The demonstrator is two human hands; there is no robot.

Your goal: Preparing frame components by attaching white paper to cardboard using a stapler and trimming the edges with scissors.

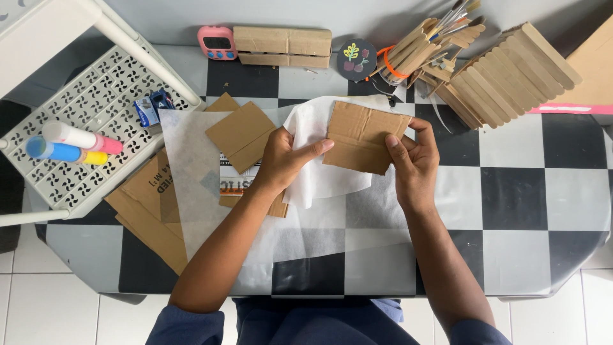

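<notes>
Holding a cardboard rectangle (363, 137) at the centre of the frame, both hands grip it over the checkered table (511, 185); the right hand (415, 160) pinches its right edge between thumb and fingers; the left hand (284, 160) closes on a white tissue sheet (319, 176), thumb tip touching the card's left edge; a translucent paper sheet (191, 166) lies beneath, over loose cardboard pieces (241, 134); a perforated white tray (96, 102) with glue sticks (73, 144) sits upper left; craft-stick constructions (504, 73) stand upper right.
</notes>
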